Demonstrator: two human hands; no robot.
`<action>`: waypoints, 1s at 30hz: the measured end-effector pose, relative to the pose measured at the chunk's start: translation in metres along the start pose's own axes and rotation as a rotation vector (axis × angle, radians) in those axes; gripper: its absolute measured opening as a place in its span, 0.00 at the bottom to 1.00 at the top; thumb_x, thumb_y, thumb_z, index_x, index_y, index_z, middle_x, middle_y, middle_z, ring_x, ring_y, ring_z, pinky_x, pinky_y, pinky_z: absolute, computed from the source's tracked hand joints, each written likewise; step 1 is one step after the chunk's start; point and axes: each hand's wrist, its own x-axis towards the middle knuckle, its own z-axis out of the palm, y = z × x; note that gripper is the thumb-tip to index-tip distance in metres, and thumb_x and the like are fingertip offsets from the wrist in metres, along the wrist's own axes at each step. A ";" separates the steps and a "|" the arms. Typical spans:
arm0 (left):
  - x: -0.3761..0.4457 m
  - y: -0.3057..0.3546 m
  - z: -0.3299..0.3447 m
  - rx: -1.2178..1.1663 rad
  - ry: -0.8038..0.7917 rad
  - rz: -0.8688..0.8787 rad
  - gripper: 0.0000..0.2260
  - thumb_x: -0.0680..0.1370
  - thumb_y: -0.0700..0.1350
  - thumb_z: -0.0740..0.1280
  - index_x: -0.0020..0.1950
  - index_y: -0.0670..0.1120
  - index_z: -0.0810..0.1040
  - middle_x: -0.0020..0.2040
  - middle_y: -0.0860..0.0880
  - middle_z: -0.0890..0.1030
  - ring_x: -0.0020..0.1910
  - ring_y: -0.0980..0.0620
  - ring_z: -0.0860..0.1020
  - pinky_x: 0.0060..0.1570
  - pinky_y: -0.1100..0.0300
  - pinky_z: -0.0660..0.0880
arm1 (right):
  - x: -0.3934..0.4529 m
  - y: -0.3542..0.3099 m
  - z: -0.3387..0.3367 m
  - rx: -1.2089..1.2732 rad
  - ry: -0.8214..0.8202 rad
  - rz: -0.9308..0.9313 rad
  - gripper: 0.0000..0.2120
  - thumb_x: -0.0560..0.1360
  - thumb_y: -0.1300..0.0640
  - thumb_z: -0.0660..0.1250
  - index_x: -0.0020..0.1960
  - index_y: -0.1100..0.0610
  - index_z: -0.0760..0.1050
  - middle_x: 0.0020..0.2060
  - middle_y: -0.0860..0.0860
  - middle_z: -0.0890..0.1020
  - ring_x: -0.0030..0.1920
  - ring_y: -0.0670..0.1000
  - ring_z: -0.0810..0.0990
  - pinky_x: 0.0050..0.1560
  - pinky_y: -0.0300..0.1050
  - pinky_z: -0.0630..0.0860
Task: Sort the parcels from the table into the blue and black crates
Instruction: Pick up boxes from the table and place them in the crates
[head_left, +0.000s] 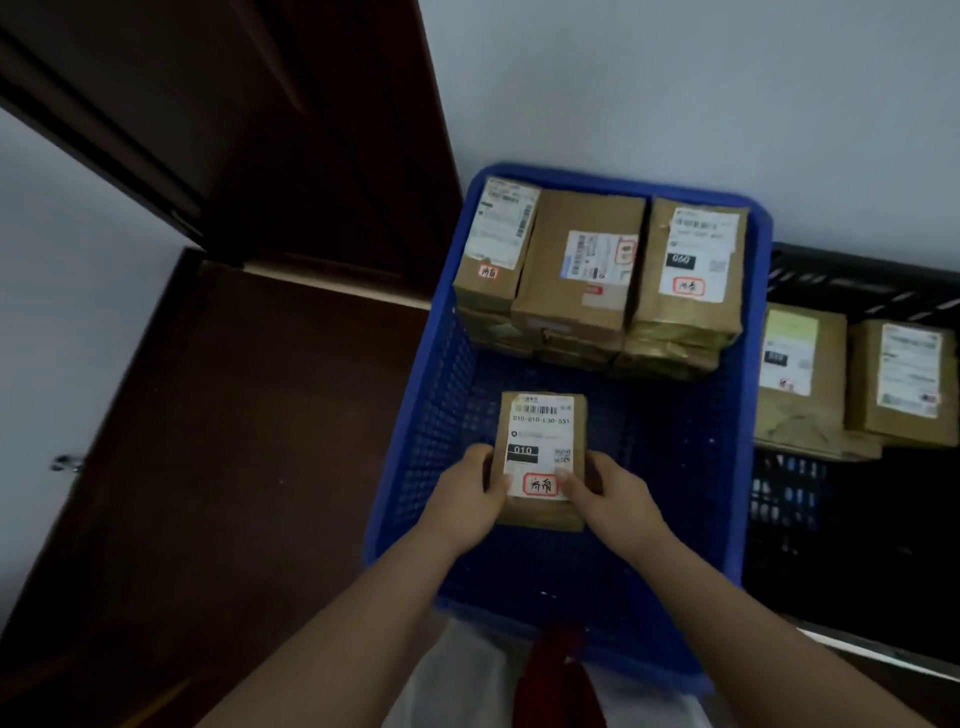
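From my feed: held parcel is brown cardboard, matt, with a white paper label. Stacked parcels at the far end of the blue crate are the same cardboard, some wrapped in glossy tape that crinkles along the lower edges. I read the blue crate as moulded plastic, perforated mesh walls, slight sheen. Black crate on the right is slotted plastic too. Door on the left looks like dark wood, smooth.
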 end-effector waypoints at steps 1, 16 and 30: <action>0.006 -0.009 -0.003 0.025 -0.005 0.013 0.14 0.81 0.48 0.62 0.65 0.46 0.71 0.59 0.48 0.78 0.53 0.54 0.76 0.50 0.59 0.74 | 0.003 0.003 0.012 0.027 0.008 0.012 0.23 0.77 0.41 0.64 0.67 0.50 0.70 0.54 0.43 0.80 0.50 0.44 0.78 0.51 0.42 0.77; 0.156 -0.093 0.036 0.397 -0.069 -0.003 0.24 0.81 0.40 0.58 0.75 0.48 0.56 0.64 0.43 0.69 0.57 0.47 0.73 0.57 0.51 0.74 | 0.165 0.056 0.121 -0.122 0.026 0.035 0.27 0.80 0.51 0.64 0.76 0.52 0.60 0.62 0.52 0.79 0.56 0.53 0.80 0.51 0.48 0.79; 0.212 -0.112 0.060 0.719 -0.025 -0.009 0.27 0.82 0.37 0.57 0.79 0.43 0.50 0.79 0.40 0.46 0.76 0.41 0.52 0.72 0.49 0.63 | 0.238 0.069 0.141 -0.104 -0.128 0.025 0.41 0.79 0.56 0.65 0.79 0.54 0.38 0.69 0.54 0.72 0.63 0.53 0.76 0.55 0.40 0.73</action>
